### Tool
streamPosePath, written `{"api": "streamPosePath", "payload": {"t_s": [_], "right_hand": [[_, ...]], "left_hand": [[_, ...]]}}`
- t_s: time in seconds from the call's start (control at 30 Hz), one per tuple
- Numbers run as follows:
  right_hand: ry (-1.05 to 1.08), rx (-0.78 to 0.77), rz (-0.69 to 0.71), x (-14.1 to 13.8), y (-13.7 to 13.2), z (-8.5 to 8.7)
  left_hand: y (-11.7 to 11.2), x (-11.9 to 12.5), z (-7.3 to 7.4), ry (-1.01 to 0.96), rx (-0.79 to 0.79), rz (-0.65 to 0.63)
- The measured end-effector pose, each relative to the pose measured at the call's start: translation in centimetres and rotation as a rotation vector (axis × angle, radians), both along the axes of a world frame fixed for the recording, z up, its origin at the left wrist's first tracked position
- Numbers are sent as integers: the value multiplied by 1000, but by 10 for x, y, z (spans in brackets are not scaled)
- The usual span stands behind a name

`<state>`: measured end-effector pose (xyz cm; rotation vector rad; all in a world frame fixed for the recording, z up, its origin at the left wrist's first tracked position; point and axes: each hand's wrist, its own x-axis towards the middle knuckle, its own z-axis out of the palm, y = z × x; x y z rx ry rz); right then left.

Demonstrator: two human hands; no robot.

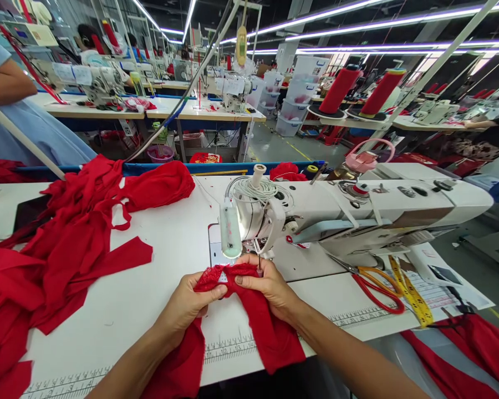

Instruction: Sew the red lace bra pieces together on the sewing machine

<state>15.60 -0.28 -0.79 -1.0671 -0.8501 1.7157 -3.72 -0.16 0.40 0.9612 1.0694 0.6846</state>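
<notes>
Both hands are pinched onto the same red garment piece (270, 332). The left hand (188, 303) has thumb and fingers closed on its lacy edge (211, 275). The right hand (269, 287) grips the cloth just across from it, fingertips right up against the needle (258, 266) of the sewing machine (357, 208). The piece lies on the bench (149, 316) between the two hands, with its tails hanging off the near edge.

Biggest worry imo: the right hand's fingers are basically at the needle. If the machine ran with them that close, a fingertip could get caught. The lace by the left thumb looks bunched too, so it could fold under and pucker or snag. Those hanging tails could also drag on the cloth and pull it crooked. The scissors (378, 285) and yellow measuring tape (413, 296) lie well off to the right of the right hand, so they're no bother unless a tail sweeps over there.

Stuff I can't make out:
- The presser foot and needle plate are hidden behind the right fingers and the cloth. No idea if the foot is down or if the cloth is actually under the needle.
- The little lamp (230, 228) just above the hands blocks part of the machine head.
- The left hand's lower fingers are tucked under the fabric.
- The heap of red cloth (66, 255) far to the left of the left hand runs out of frame, so I can't tell how much is there.
</notes>
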Motion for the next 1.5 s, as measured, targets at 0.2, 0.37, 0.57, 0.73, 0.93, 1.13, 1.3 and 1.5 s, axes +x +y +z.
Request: {"api": "streamPosePath", "payload": {"t_s": [0.2, 0.37, 0.57, 0.73, 0.93, 1.13, 1.3, 1.5], "right_hand": [[-236, -18, 317, 35, -6, 23], [-1117, 357, 516, 100, -13, 58], [-1705, 1079, -15, 76, -29, 33], [-1292, 1228, 252, 49, -32, -8], [-1177, 1201, 280, 44, -31, -7], [-1112, 1200, 274, 37, -23, -11], [-1149, 1213, 354, 52, -12, -13], [-1156, 1195, 398, 56, -7, -8]], "left_hand": [[1, -9, 10, -11, -36, -168], [7, -16, 16, 208, 142, -392], [5, -3, 22, 1054, 544, -350], [1, -13, 9, 1342, 655, -331], [-10, -19, 5, 1207, 1136, 64], [-38, 5, -27, 765, 1257, -119], [-35, -13, -42, 961, 1131, -274], [-38, -9, -37, 1098, 1097, -304]]}}
